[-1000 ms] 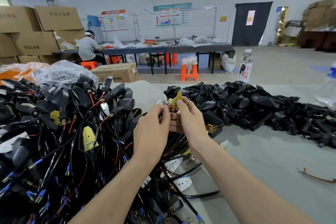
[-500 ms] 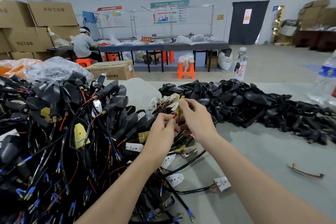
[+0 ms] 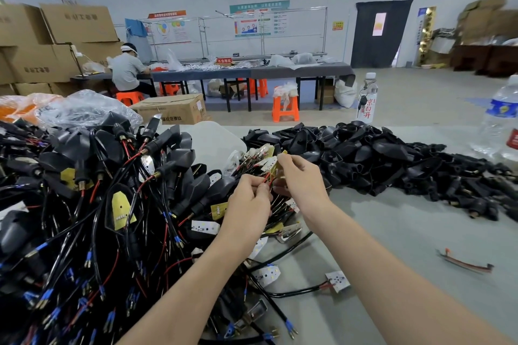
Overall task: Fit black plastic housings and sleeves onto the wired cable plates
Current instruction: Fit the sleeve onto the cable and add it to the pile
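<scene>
Grey worktable [image 3: 406, 232] fills the lower frame, and the whole left side is buried under a tangled heap of wired assemblies [image 3: 84, 204]: black cables, red leads, blue crimp ends, housings already fitted. Upper right of centre, a long pile of loose black plastic housings [image 3: 378, 154] stretches towards the right edge. Both bare forearms come up from the bottom of the frame and meet in the middle, between the two piles. The left hand [image 3: 246, 202] has its fingers curled, pinching thin red wires [image 3: 266, 177] at its fingertips. The right hand [image 3: 301, 179], just beside it and touching, grips a small yellow cable plate [image 3: 277, 166] between thumb and curled fingers, lifted clear of the table. Lower centre, a white cable plate [image 3: 337, 280] lies flat on its black lead. At the right, a short scrap of wire [image 3: 465, 262] lies alone.
</scene>
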Action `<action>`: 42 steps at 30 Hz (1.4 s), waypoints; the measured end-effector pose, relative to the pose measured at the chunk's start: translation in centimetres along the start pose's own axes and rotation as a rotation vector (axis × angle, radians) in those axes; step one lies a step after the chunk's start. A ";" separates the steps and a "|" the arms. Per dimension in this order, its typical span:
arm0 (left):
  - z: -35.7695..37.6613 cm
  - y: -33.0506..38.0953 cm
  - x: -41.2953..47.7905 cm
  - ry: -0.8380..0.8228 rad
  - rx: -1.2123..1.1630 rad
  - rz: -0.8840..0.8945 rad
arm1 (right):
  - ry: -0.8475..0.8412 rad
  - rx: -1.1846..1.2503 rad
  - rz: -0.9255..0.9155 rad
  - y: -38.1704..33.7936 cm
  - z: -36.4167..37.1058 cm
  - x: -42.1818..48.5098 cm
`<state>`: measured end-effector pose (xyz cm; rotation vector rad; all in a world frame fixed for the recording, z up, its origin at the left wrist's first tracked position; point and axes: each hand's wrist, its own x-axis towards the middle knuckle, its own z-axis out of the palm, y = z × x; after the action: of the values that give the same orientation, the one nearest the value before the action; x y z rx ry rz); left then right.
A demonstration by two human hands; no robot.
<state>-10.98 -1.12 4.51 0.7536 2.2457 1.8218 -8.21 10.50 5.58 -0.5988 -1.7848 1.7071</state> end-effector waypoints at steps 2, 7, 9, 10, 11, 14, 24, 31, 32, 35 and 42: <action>-0.3 0.3 0.4 -0.004 0.054 0.038 | -0.003 0.005 -0.012 -0.2 0.1 0.1; -1.1 1.0 1.1 0.080 0.320 0.213 | -0.041 0.002 -0.017 -0.6 0.4 -0.2; -1.0 0.8 1.2 0.132 0.327 0.234 | -0.018 0.024 -0.013 -0.6 0.6 -0.2; -0.9 0.7 1.2 0.151 0.320 0.233 | -0.002 0.039 -0.009 -0.7 0.7 -0.2; -0.7 0.6 1.1 0.172 0.312 0.225 | 0.014 0.063 -0.001 -0.7 0.8 -0.2; -0.5 0.2 0.9 0.224 0.289 0.197 | 0.007 0.137 0.031 -0.8 1.0 -0.4; -1.7 1.3 1.2 0.225 -0.200 -0.025 | 0.016 0.357 0.142 0.1 0.0 -0.6; -2.5 3.7 0.7 0.107 -0.240 -0.004 | -0.072 0.672 0.237 0.3 -0.4 -0.6; -2.7 4.4 0.6 0.099 -0.206 0.029 | -0.065 0.663 0.228 0.3 -0.4 -0.6; -3.2 6.6 0.3 0.120 -0.058 0.155 | -0.015 0.614 0.189 0.4 -0.2 -0.6; -4.4 12.4 -0.4 0.185 0.228 0.450 | 0.025 0.290 0.183 0.8 0.7 -1.1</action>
<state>-8.98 -3.45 17.26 1.2674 2.6000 1.8975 -7.91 9.32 4.65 -0.6671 -1.4639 2.0264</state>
